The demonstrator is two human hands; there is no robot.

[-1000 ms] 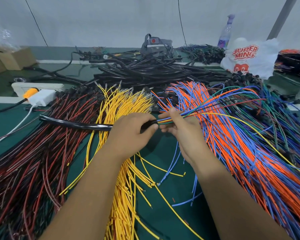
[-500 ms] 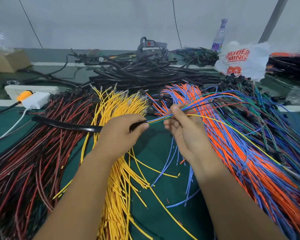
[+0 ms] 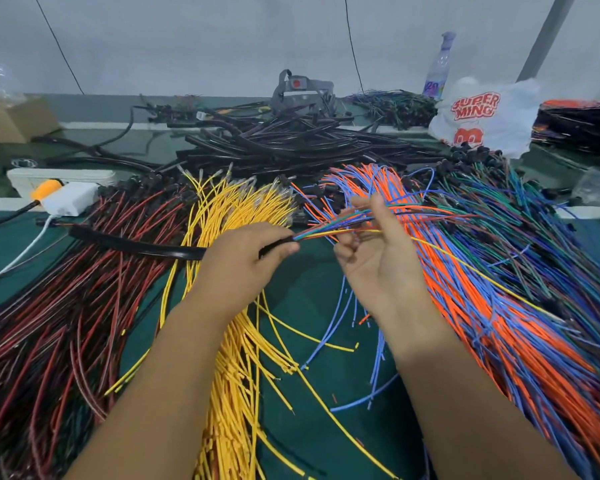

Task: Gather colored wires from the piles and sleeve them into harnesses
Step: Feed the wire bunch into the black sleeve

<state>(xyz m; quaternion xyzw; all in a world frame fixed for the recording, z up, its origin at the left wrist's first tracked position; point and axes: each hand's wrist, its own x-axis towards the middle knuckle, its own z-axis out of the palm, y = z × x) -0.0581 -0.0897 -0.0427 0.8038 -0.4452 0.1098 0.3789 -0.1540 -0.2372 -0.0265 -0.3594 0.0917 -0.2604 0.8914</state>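
Now my left hand [image 3: 253, 258] gripped the black sleeve [image 3: 136, 242] at its mouth, above the yellow pile [image 3: 236, 209]; my right hand [image 3: 374, 258] pinched the mixed bundle [image 3: 333, 230] just beside it. I reckoned short, straight pushes with tips kept even would stop a wire buckling

The left hand [image 3: 243, 258] grips a black sleeve [image 3: 136, 242] near its open end, where a thin bundle of mixed wires [image 3: 329, 228] enters it. The right hand [image 3: 374, 261] pinches that bundle just right of the sleeve, palm turned up. Beneath lie piles on the green surface [image 3: 305, 292]: red and black wires [image 3: 84, 271] at left, yellow wires [image 3: 229, 341] in the middle, orange and blue wires [image 3: 499, 323] at right. Black sleeves [image 3: 291, 140] are heaped behind, beside a white plastic bag [image 3: 482, 116].
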